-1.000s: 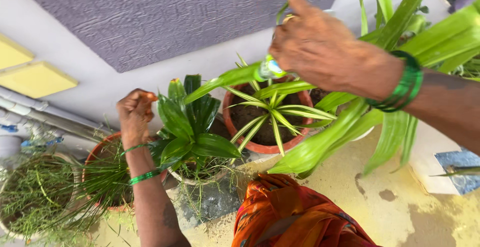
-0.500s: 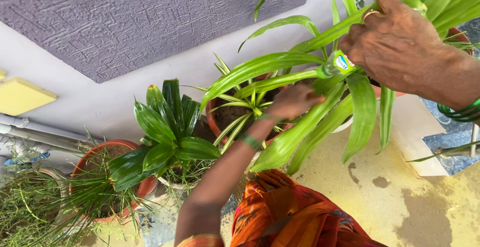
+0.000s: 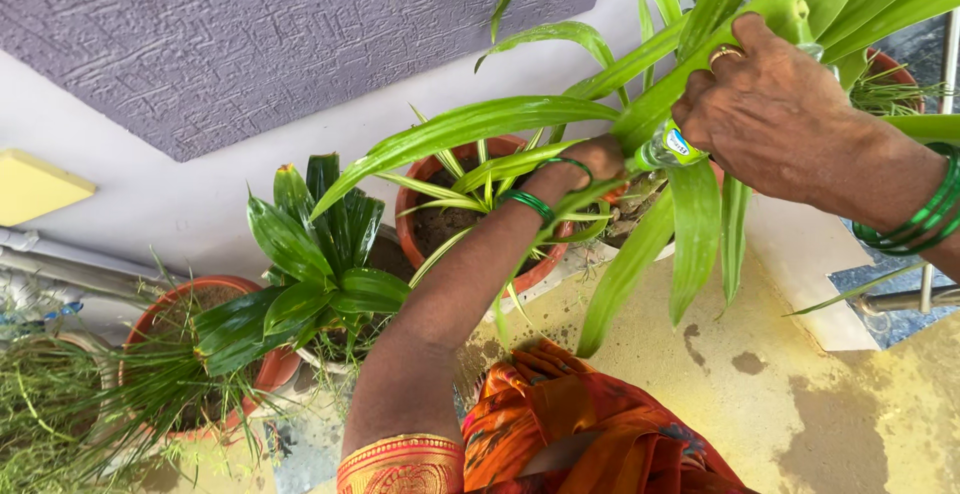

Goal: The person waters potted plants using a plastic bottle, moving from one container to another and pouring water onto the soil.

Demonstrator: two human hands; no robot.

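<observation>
My right hand (image 3: 775, 114) is closed around a small clear plastic bottle (image 3: 664, 147) with a blue and green label, its mouth tipped down among the long green leaves of a large plant (image 3: 520, 124). My left hand (image 3: 590, 164) reaches under those leaves near the bottle's mouth; leaves cover its fingers, so what it holds is unclear. Beneath my left wrist stands a terracotta pot (image 3: 425, 249) with a small striped plant (image 3: 480, 189). Green bangles ring both wrists.
A broad-leaved plant (image 3: 310, 274) in a pale pot stands left of the terracotta pot. Another terracotta pot (image 3: 175, 304) with thin grassy shoots sits further left. A purple textured wall (image 3: 250, 44) lies behind. Yellowish concrete floor (image 3: 760, 384) and my orange garment (image 3: 580, 434) are below.
My left hand went from the far-left plants across to the leaves beside the bottle. My right hand and the bottle shifted right in view, as the whole view turned rightward.
</observation>
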